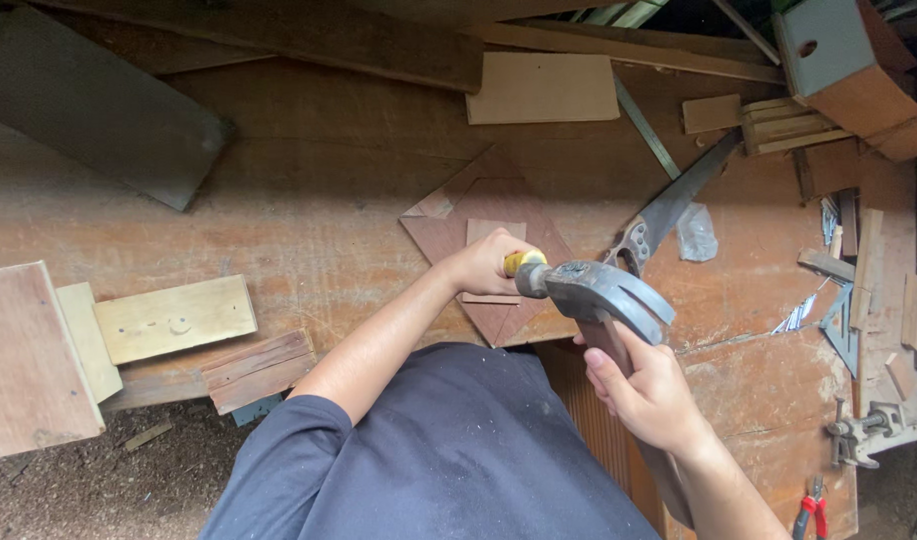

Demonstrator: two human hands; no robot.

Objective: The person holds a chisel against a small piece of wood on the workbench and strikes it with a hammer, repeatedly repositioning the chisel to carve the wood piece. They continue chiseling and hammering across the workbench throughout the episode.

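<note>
My left hand (pixel 484 263) is closed around a tool with a yellow handle end (pixel 524 262), held upright over a square reddish wooden panel (pixel 494 215) lying cornerwise on the workbench (pixel 309 190). My right hand (pixel 651 392) grips the wooden handle of a claw hammer (pixel 599 292). The hammer's grey metal head is against the yellow end of the tool. A small rectangular piece sits on the panel just beyond my left hand.
A handsaw (pixel 669 215) lies right of the panel. Offcut boards and blocks (pixel 174 318) are stacked at the left edge; a pale board (pixel 544 88) and a slat bundle (pixel 784 125) lie farther back. Red-handled pliers (pixel 812 510) and a metal clamp (pixel 859 430) sit lower right.
</note>
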